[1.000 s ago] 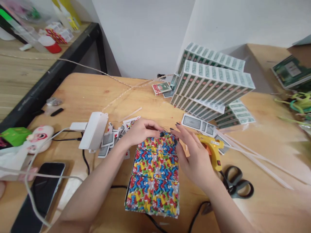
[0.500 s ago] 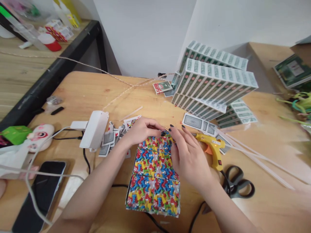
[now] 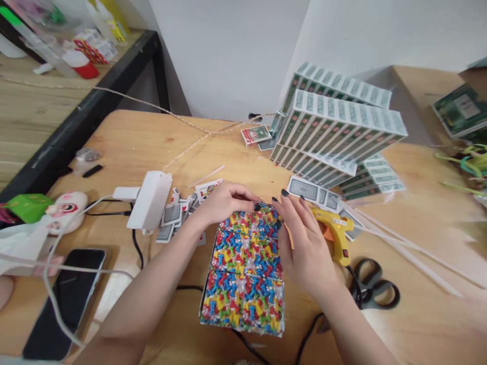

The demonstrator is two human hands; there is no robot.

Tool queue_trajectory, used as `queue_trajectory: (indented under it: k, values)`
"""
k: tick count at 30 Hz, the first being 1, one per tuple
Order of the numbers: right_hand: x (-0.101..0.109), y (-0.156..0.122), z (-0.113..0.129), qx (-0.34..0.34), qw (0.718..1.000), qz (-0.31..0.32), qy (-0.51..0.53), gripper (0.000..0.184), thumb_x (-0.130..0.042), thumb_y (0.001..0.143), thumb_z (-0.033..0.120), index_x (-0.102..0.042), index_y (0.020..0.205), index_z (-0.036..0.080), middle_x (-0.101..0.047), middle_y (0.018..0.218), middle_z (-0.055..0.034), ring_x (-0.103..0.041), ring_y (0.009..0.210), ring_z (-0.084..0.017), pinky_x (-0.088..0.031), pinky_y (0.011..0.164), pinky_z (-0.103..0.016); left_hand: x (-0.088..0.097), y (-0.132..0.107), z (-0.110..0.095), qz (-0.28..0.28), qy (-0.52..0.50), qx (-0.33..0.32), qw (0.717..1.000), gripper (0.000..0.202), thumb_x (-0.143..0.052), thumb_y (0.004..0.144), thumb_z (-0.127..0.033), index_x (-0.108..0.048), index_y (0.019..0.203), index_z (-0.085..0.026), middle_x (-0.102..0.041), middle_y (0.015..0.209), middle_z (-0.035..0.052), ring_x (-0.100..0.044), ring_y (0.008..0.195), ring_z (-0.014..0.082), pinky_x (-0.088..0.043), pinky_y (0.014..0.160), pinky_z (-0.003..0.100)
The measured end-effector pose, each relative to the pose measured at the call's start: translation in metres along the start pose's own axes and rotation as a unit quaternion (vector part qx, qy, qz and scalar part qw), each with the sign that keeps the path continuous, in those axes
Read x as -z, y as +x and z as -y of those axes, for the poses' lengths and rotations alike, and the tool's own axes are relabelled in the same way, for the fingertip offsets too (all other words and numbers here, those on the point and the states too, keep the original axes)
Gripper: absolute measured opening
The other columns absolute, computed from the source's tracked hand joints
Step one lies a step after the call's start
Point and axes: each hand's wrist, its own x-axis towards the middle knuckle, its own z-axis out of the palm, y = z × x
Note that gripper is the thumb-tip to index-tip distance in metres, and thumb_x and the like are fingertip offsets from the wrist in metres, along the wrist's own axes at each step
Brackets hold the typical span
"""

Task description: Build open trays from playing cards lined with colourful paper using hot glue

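A flat-topped box (image 3: 243,274) covered in panels with a red, blue, yellow and green pattern lies at the table's front middle. My left hand (image 3: 227,203) is closed over its far left edge, the thumb on top and the other fingers mostly hidden behind. At the far right corner, my right hand (image 3: 304,243) has its fingers stretched out and slightly apart, along the box's side. Just right of that hand lies a yellow hot glue gun (image 3: 337,230), its nozzle partly hidden by the fingers. Black-handled scissors (image 3: 375,289) rest nearer to me.
Stacked card boxes (image 3: 342,121) stand at the back right. Loose and cut playing cards (image 3: 171,215) lie beside a white power strip (image 3: 150,200). A phone (image 3: 64,304) and cables are on the left. Glue sticks (image 3: 411,256) lie at the right.
My right hand has shifted slightly right and its fingers have lifted a little from the box's far edge. My left hand stays in place on the box.
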Motion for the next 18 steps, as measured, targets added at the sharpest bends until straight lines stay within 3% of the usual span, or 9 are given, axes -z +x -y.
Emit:
queue_trajectory:
  k: [5, 8, 14, 18]
  values:
    - [-0.001, 0.003, 0.0, 0.051, 0.998, 0.011, -0.047, 0.06, -0.041, 0.085, 0.008, -0.023, 0.142, 0.006, -0.06, 0.124, -0.0167, -0.044, 0.127, -0.027, -0.038, 0.105, -0.055, 0.0, -0.001, -0.001, -0.003, 0.001, 0.005, 1.0, 0.016, -0.07, 0.062, -0.019, -0.074, 0.078, -0.018, -0.074, 0.081, 0.0018, -0.066, 0.077, 0.0156, -0.048, 0.077, 0.026]
    - [0.002, 0.011, 0.002, 0.083, 0.991, 0.032, -0.095, 0.052, -0.038, 0.084, 0.007, -0.033, 0.136, 0.0, -0.061, 0.121, -0.0194, -0.05, 0.121, -0.027, -0.039, 0.104, -0.052, 0.0, -0.001, -0.001, -0.005, -0.004, 0.002, 1.0, 0.015, -0.069, 0.062, -0.019, -0.073, 0.076, -0.017, -0.074, 0.081, 0.0024, -0.066, 0.076, 0.0157, -0.048, 0.075, 0.026]
    - [0.008, 0.028, 0.021, 0.188, 0.953, 0.086, -0.221, 0.046, -0.032, 0.087, 0.009, -0.045, 0.129, -0.003, -0.068, 0.098, -0.0208, -0.058, 0.107, -0.03, -0.044, 0.098, -0.052, 0.001, 0.0, 0.002, -0.006, 0.026, -0.027, 0.999, 0.017, -0.063, 0.064, -0.017, -0.074, 0.077, -0.015, -0.073, 0.08, 0.0036, -0.066, 0.076, 0.0165, -0.05, 0.071, 0.026]
    - [0.007, 0.027, 0.034, 0.171, 0.944, 0.12, -0.257, 0.05, -0.032, 0.087, 0.01, -0.039, 0.135, 0.0, -0.069, 0.095, -0.0208, -0.059, 0.107, -0.031, -0.043, 0.098, -0.056, 0.001, 0.001, 0.002, -0.011, 0.031, -0.026, 0.999, 0.022, -0.057, 0.065, -0.012, -0.074, 0.079, -0.015, -0.074, 0.085, 0.0058, -0.067, 0.081, 0.0178, -0.051, 0.075, 0.028]
